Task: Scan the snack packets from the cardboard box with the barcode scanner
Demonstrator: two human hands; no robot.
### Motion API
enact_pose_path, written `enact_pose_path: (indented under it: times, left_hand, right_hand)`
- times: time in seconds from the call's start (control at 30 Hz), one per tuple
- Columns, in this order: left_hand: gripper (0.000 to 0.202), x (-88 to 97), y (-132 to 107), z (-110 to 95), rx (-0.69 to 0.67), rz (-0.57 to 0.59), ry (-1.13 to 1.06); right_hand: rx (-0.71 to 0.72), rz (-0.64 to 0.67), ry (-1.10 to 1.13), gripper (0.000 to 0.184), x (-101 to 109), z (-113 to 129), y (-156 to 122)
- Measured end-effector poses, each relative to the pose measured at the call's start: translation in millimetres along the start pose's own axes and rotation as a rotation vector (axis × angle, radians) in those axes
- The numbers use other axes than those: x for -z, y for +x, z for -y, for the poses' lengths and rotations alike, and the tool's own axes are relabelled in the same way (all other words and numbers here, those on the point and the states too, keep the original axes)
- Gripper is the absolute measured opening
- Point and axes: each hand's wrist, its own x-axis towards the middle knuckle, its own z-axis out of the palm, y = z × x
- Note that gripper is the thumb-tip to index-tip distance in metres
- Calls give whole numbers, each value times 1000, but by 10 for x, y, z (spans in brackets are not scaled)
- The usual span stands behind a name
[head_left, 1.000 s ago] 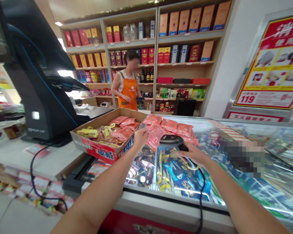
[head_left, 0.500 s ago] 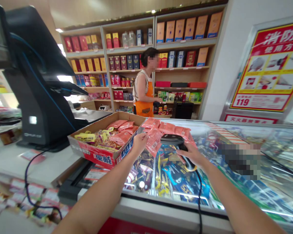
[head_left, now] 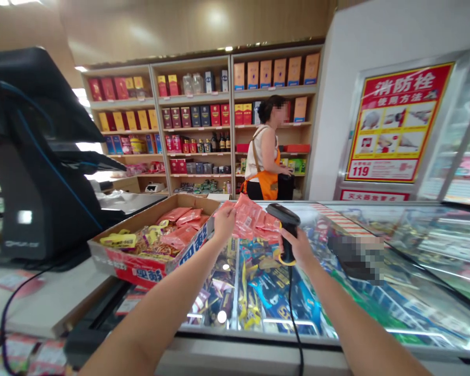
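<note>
My left hand [head_left: 224, 223] pinches the edge of a pink-orange snack packet [head_left: 246, 215], which is raised and tilted above the glass lid with a white label patch showing. Wrapped in the fingers of my right hand [head_left: 297, 247] is a black barcode scanner [head_left: 284, 213] with yellow trim, its head slightly right of the packet and its cable hanging down. More pink packets [head_left: 269, 222] lie on the glass behind, partly hidden. Left of my left hand, an open red and white cardboard box [head_left: 119, 267] holds further pink packets and yellow-purple ones.
Beneath my hands is a glass-topped freezer [head_left: 203, 339] full of wrapped goods. A black checkout terminal [head_left: 43, 167] stands at left on a white counter [head_left: 31, 300]. A dark, partly blurred object [head_left: 342, 256] lies on the glass at right. A person in an orange apron [head_left: 268, 183] stands before shelves [head_left: 196, 128].
The held packet has been lifted and turned, and the scanner now stands more upright. The person behind has moved right. My view has shifted slightly right and upward.
</note>
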Motion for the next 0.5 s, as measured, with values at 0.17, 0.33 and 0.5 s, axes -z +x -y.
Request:
enact_pose_path:
  times: [0.17, 0.33, 0.5]
  left_hand:
    - [31, -264, 496, -310, 72, 55, 131]
    - [26, -513, 623, -293, 191, 186, 334]
    - [22, -470, 616, -151, 133, 264, 537]
  right_hand:
    - [15, 25, -22, 34, -40, 49, -10]
    - [20, 35, -24, 32, -64, 5, 16]
    - [35, 53, -24, 33, -71, -48, 26]
